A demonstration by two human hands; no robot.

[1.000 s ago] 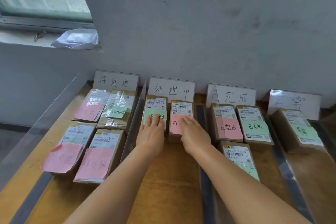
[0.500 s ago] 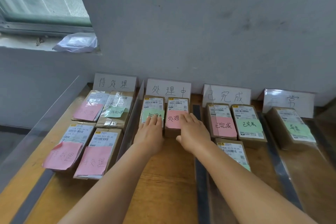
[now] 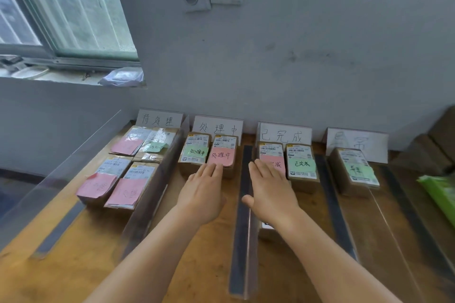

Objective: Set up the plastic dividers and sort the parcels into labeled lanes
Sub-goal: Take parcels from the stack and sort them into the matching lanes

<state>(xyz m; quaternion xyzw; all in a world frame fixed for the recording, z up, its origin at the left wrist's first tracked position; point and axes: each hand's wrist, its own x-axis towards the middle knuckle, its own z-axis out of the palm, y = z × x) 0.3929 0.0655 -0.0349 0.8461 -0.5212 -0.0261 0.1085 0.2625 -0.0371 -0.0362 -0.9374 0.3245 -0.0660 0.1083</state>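
Note:
Brown parcels with pink or green notes lie in lanes on a wooden table [image 3: 202, 253], split by clear plastic dividers [image 3: 242, 216]. White lane signs [image 3: 218, 128] stand against the wall. My left hand [image 3: 202, 192] lies flat, its fingertips on the near edge of the pink-note parcel [image 3: 222, 156] and the green-note parcel [image 3: 194, 152] in the second lane. My right hand [image 3: 269, 189] is flat over the pink-note parcel [image 3: 270, 155] in the third lane, beside a green-note parcel [image 3: 301, 165]. A further parcel [image 3: 267, 229] is mostly hidden under my right wrist.
Several parcels fill the first lane [image 3: 118, 187]. One parcel [image 3: 354, 170] sits in the fourth lane. A green bag [image 3: 440, 192] lies at the right edge. Cardboard boxes [image 3: 433, 145] stand at the far right. A window sill with a plastic bag [image 3: 123, 77] is upper left.
My right hand has crossed the divider from the second lane's pink-note parcel to the third lane's pink-note parcel. My left hand slid slightly right. The camera tilted up.

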